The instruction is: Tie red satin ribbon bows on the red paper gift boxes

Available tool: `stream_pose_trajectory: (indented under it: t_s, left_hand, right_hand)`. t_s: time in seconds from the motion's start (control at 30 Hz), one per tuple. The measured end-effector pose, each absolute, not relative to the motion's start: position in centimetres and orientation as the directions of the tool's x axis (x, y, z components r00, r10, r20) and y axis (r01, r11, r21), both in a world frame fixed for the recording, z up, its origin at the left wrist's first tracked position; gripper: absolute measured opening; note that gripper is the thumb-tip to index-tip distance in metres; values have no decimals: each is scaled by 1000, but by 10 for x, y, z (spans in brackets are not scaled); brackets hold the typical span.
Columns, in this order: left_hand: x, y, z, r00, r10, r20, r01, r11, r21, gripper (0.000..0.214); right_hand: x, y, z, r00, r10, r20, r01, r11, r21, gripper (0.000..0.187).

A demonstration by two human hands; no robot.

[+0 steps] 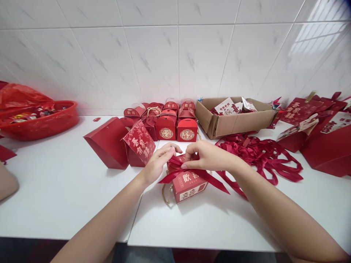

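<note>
A small red gift box [189, 185] with white characters lies on the white table in front of me, tilted slightly. Dark red satin ribbon [216, 181] crosses its top, its cut tails spreading to both sides. At the knot, my right hand [204, 155] pinches the ribbon between thumb and fingers. My left hand [160, 162] is at the box's left back corner, thumb and fingers closed on a ribbon loop. A twisted gold cord [165, 193] hangs off the left side of the box. My fingers hide part of the knot.
Behind stand several small red boxes [166, 126] and larger red boxes [108, 144]. A cardboard box [238, 124] holds printed cards. Loose ribbon [260, 155] is heaped at right, near red bags [329, 146]. A red basin [41, 124] and part of another person's arm [7, 182] are left.
</note>
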State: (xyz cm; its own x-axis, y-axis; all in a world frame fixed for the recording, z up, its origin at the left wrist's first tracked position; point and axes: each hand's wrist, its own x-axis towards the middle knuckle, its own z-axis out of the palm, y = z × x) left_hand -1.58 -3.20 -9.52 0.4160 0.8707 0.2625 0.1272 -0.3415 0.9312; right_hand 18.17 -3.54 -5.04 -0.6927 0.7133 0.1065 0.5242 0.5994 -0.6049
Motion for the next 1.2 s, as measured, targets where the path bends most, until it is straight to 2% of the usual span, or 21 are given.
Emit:
stream_pose_trajectory:
  t_s: [0.17,0.33,0.6,0.83,0.9,0.97,1.07,1.13,1.2]
  left_hand:
    - [-16,-33,-92,399,850,345,348,-488,800,34]
    - [-17,-35,-91,415,770,485,599,-632,491,37]
    - [-22,-33,-92,453,636,625,721,-674,162,39]
    - [-22,-30,-94,503,539,676,784,-613,-94,32]
    - [-22,-29,-96,489,555,673,794,-603,-80,33]
    - [-21,-29,-97,450,613,649,792,-610,28,35]
    - [-18,-30,-96,393,730,559,704,-630,328,33]
    - [-17,-32,-93,368,774,515,560,-627,542,26]
    - [-18,-34,-89,316,804,504,414,-595,689,22]
  right_hand:
    - [181,-35,-53,-732,679,58,517,609,-601,27]
    - [181,-35,-54,-728,684,32,538,601,-591,26]
    - [181,-38,-54,-724,688,41,566,627,-535,31]
    - [181,-37,-57,-726,686,39,563,626,-539,32]
    - [181,-37,-57,-720,693,42,567,622,-540,33]
    - [182,-37,-55,-718,695,49,561,619,-550,32]
    - [189,-37,-46,-721,689,65,522,603,-603,31]
    - [197,-38,-38,-703,706,84,507,581,-637,34]
    - [203,-38,-31,-662,741,107,514,554,-655,39]
